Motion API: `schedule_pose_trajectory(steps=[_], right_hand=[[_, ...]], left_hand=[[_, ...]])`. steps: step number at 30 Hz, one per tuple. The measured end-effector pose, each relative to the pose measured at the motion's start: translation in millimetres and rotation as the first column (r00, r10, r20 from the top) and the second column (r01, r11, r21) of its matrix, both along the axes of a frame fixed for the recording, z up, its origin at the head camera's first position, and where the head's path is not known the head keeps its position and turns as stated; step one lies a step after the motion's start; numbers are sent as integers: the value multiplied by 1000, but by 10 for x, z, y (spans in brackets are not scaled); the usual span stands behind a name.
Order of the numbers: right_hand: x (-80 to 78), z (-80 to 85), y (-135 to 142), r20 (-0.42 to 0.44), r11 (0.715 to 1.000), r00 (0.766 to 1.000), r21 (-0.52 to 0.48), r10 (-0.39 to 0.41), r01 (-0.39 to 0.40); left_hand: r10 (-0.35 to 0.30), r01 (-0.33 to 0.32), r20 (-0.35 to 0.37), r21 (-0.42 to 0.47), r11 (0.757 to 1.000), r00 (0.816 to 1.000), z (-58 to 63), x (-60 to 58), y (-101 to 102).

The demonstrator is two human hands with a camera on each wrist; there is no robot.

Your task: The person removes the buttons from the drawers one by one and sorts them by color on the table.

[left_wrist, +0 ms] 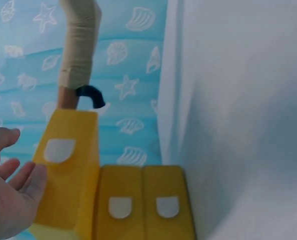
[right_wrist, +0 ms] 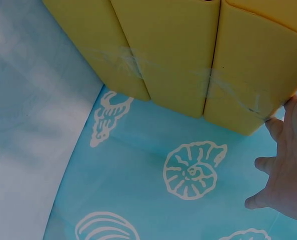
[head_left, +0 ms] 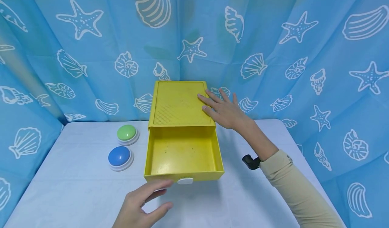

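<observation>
I'm holding my left grip (head_left: 134, 207), thumb and fingers apart, by the front of the pulled-out yellow drawer (head_left: 183, 157); whether it's touching, I cannot tell. My right grip (head_left: 225, 112) is resting, fingers spread, on the right edge of the yellow cabinet (head_left: 179, 101).

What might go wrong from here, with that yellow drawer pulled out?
The top drawer juts far out of the yellow cabinet, so pressing down on its front might tip the stack; only the right hand, fingers spread at the top edge, could steady it. Pulled further, the drawer may slip out altogether. The left hand is near the white handle without gripping it; swinging aside, it could knock the blue button.
</observation>
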State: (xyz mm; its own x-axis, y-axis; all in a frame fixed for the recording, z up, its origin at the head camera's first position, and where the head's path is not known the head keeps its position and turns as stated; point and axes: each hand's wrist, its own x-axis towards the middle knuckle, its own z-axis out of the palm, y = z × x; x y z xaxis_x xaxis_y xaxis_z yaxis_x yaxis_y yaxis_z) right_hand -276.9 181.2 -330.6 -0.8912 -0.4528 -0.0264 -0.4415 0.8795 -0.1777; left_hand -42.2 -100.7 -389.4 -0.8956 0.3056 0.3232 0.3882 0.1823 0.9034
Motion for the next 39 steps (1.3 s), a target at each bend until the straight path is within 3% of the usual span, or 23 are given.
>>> schedule_pose_trajectory(steps=[5,10,13,16,21,24,35,39], right_hand=[[1,-16,9,1,1000,1000,-6,3,-3],[-5,-22,14,1,1000,1000,-26,4,-4],[-7,-25,11,5,999,1000,-36,2,-2],[-12,-30,13,4,999,1000,-45,0,0],[-19,-31,12,6,999,1000,-45,-2,2],[-22,-29,12,11,999,1000,-41,-1,2],[-28,-22,8,6,999,1000,-32,0,1],[-19,-17,4,16,999,1000,-35,-3,4]], left_hand=[[27,-27,-10,-41,999,1000,-86,-18,82],[119,-126,-112,-58,990,987,-141,-52,178],[173,-194,-226,-73,978,959,-167,-77,218],[194,-239,-346,-90,967,918,-193,-107,237],[191,-260,-451,-95,961,872,-234,-152,260],[198,-278,-474,-104,955,858,-245,-167,272],[228,-334,-472,-153,930,852,-235,-217,333],[238,-345,-495,-134,929,835,-245,-272,340]])
